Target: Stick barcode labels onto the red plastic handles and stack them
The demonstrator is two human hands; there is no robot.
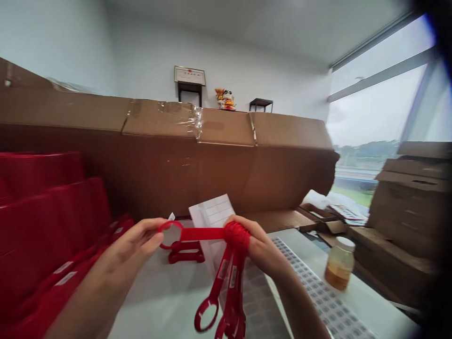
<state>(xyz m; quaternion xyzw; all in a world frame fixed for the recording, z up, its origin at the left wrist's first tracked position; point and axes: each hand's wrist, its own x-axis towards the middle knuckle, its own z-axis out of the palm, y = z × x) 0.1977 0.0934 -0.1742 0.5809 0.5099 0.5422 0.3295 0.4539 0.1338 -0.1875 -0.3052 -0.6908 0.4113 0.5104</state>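
My left hand (139, 242) pinches the ring end of a flat red plastic strap (197, 233) that stretches level between my hands. My right hand (256, 245) is closed round a bunch of several such red straps (226, 294); their wrapped tops sit in my fist and their ring ends hang down toward the table. A white printed sheet (213, 212) stands behind the hands, partly hidden by them. A small red stand (186, 252) lies on the table just under the stretched strap.
Stacks of red items (49, 212) fill the left side. A tall taped cardboard wall (212, 155) closes off the back. Sheets of small labels (318, 292) lie on the white table at right, beside a jar of amber liquid (339, 262). Cardboard boxes (409, 207) pile up at far right.
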